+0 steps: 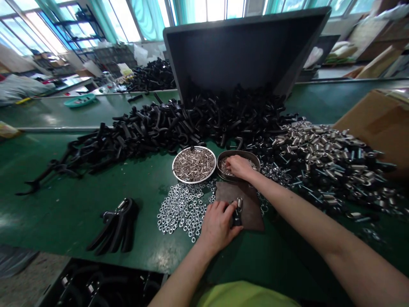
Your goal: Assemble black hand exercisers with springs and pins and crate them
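My left hand [220, 226] grips a small black part with a shiny coiled metal piece [239, 203] standing up from it, over a flat brown plate [251, 215]. The fingers hide much of that part. My right hand [238, 165] reaches into a dark round tin [254, 158] of small metal pieces, fingertips pinched together among them; whether anything is between them is hidden. Left of the tin stands a round silver-rimmed dish [194, 165] filled with small metal pins. Many loose metal rings [183, 209] are spread beside my left hand.
A long heap of black curved handles [166, 121] spills from a tipped grey bin [246, 55]. Black parts with springs and bolts [326, 149] pile at the right by a cardboard box [373, 123]. Several joined handles [118, 228] lie at the left, above a dark crate [105, 283].
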`<state>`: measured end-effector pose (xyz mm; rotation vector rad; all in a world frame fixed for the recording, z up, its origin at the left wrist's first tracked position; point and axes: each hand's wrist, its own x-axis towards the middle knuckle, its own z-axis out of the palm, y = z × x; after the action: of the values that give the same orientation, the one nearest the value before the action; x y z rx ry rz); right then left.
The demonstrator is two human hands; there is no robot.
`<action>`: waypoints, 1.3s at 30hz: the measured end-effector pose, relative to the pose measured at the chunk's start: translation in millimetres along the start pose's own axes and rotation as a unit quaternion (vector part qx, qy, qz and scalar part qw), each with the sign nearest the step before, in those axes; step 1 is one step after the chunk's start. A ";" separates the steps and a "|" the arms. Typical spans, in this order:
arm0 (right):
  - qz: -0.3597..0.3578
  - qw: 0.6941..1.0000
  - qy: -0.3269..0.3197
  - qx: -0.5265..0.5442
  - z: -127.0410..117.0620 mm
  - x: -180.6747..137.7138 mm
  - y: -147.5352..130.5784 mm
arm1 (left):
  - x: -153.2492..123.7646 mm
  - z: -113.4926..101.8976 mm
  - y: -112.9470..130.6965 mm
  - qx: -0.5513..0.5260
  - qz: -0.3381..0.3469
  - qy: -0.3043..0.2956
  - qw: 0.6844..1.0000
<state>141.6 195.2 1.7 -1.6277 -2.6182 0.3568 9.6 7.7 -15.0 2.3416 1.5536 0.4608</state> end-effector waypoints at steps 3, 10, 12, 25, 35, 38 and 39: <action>0.004 1.000 -0.012 0.002 -1.3 -1.6 3.0 | -0.2 1.3 -1.6 -0.010 0.006 0.000 1.000; 0.043 0.998 0.006 0.035 0.7 -2.4 2.8 | 0.5 7.4 -4.6 -0.040 0.006 0.021 0.999; 0.055 0.996 0.032 0.061 -2.7 -6.0 3.7 | 1.4 8.7 -4.3 -0.065 0.001 0.033 0.997; 0.014 0.852 0.109 0.511 4.1 -138.4 -18.0 | -4.2 -17.4 4.7 -0.805 -0.367 0.063 0.462; -0.019 0.838 0.134 0.529 12.0 -144.4 -40.3 | -7.6 -23.1 16.7 -0.858 -0.348 0.029 0.376; -0.023 0.850 0.140 0.508 12.9 -145.3 -40.5 | -8.8 -19.1 15.8 -0.853 -0.339 0.029 0.396; -0.024 0.849 0.145 0.507 14.2 -146.0 -40.2 | -9.1 -17.4 15.6 -0.852 -0.334 0.027 0.403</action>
<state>169.7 46.0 9.4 -1.0888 -1.6843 1.1306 11.9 -5.5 6.3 0.0386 0.7679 1.0710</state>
